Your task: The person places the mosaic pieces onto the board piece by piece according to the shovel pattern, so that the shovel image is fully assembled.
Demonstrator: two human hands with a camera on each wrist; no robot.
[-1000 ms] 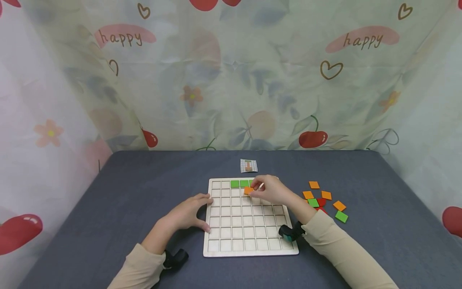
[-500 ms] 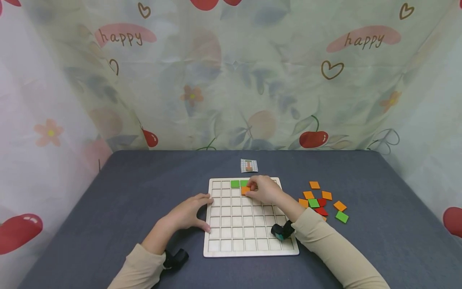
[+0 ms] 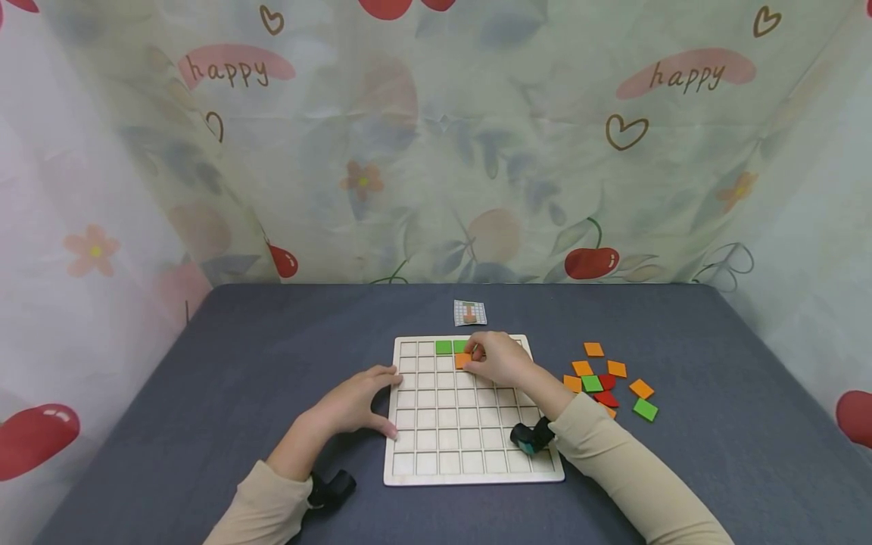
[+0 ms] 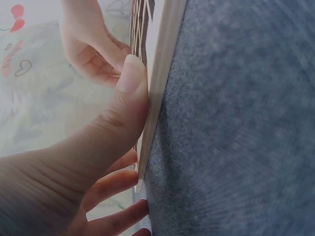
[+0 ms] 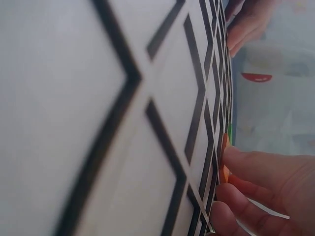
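Your right hand (image 3: 500,359) pinches a flat orange square (image 3: 462,361) on the pale gridded board (image 3: 437,419), whose smooth straight edge (image 4: 161,64) your left hand (image 3: 354,401), loosely spread, touches.

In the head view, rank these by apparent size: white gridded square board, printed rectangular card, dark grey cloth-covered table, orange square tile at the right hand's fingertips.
1. Grey table
2. Gridded board
3. Printed card
4. Orange tile, partly hidden by the right hand

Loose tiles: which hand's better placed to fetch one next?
Right hand, probably: the loose tiles lie on its side of the board, though it holds an orange tile. Left hand touches the opposite edge.
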